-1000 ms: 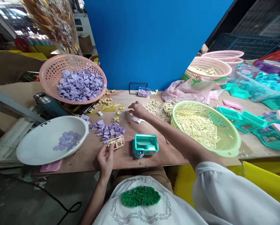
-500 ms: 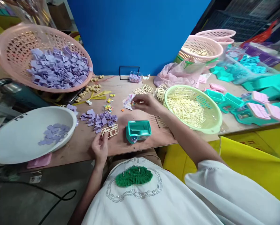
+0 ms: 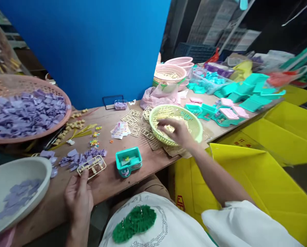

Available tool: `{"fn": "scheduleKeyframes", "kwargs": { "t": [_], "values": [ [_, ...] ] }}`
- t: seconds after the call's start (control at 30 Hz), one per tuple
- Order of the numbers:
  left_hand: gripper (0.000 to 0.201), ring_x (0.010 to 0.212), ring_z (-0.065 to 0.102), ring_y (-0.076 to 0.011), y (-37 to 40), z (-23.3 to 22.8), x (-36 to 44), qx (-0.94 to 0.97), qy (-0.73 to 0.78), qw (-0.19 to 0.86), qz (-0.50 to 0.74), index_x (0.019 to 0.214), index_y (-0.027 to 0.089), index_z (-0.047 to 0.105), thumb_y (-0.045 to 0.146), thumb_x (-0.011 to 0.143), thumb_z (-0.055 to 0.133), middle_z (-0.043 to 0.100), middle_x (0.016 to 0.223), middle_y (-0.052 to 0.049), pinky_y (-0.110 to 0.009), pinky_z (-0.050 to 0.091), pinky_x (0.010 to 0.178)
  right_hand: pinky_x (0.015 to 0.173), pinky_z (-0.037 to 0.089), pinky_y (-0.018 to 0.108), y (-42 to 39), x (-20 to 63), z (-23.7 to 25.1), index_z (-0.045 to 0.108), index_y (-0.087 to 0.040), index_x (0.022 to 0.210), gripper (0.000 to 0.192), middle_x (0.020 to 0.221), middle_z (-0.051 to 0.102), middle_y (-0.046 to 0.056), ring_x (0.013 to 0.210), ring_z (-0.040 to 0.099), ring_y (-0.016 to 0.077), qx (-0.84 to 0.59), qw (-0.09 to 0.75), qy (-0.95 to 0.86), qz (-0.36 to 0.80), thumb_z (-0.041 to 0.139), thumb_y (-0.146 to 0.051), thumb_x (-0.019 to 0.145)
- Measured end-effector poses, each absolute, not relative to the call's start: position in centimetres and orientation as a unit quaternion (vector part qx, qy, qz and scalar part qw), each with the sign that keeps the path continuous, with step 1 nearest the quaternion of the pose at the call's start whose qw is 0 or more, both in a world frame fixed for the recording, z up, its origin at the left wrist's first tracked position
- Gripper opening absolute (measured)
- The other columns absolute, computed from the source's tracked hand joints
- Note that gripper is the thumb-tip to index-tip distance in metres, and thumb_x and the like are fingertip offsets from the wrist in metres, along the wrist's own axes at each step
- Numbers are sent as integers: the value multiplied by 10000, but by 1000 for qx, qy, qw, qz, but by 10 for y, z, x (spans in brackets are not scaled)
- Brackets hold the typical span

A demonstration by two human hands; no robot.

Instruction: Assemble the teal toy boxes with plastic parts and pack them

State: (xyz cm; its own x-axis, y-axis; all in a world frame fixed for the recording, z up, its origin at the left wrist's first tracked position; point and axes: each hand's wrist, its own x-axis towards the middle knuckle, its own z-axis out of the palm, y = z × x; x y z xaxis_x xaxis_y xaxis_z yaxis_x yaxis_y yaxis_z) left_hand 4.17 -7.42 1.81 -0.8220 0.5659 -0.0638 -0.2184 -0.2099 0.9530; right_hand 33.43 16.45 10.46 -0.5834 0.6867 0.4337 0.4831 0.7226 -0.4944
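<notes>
My left hand (image 3: 79, 195) pinches a cream plastic sprue frame (image 3: 92, 168) with small parts in it, held over the table's front edge. My right hand (image 3: 177, 132) is above the light green basket (image 3: 198, 128) full of similar cream sprue frames (image 3: 167, 111). Its fingers are bent and apart, and I see nothing between them. Between my hands stands a teal open-topped plastic box (image 3: 128, 162), with small yellow and green bits and a pale piece inside. Behind it lie printed sticker sheets (image 3: 121, 130) and loose sprue frames (image 3: 130, 119).
Purple parts (image 3: 77, 159) lie left of the box, near a white bowl (image 3: 44, 168) and a pink basket (image 3: 64, 115) of purple pieces. Small coloured bits (image 3: 94, 142) and an orange ring (image 3: 111, 141) sit behind. Teal boxes (image 3: 228, 116) with pink lids stand right. A blue panel (image 3: 91, 51) rises behind.
My right hand has gone from the sticker sheets to over the green basket. Small coloured bits now show in the teal box. The view has turned right; my left hand keeps its sprue frame.
</notes>
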Motion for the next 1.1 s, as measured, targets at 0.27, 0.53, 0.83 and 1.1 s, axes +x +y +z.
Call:
{"fn": "scheduleKeyframes", "kwargs": {
  "t": [0.27, 0.53, 0.83, 1.1],
  "values": [
    [415, 1090, 811, -323, 4, 97, 71, 237, 487, 442, 715, 968, 186, 736, 414, 706, 963, 844, 952, -71, -455, 692, 961, 685, 513, 273, 267, 363, 85, 840, -118, 911, 88, 881, 820, 103, 750, 719, 210, -490, 68, -864, 94, 829, -132, 825],
    [163, 1116, 808, -312, 76, 112, 82, 295, 461, 504, 668, 981, 133, 740, 201, 842, 790, 844, 1053, -144, -496, 674, 1013, 960, 457, 373, 284, 357, 77, 821, -148, 1057, 214, 1177, 756, 178, 1096, 624, 288, -346, 40, -936, 57, 680, -149, 896],
    [108, 918, 835, -253, 108, 107, 90, 291, 488, 552, 609, 970, 98, 742, 96, 913, 651, 843, 977, -153, -516, 670, 1013, 797, 455, 322, 286, 348, 69, 817, -112, 825, 175, 875, 792, 174, 831, 692, 245, -335, 53, -936, 98, 687, -216, 880],
    [60, 873, 829, -243, 120, 106, 93, 302, 468, 559, 614, 935, 107, 736, 120, 890, 699, 832, 938, -132, -540, 658, 1030, 631, 527, 268, 289, 368, 81, 771, -148, 813, 136, 770, 766, 60, 653, 658, 160, -412, 242, -822, 311, 822, -272, 789]
  ]
}}
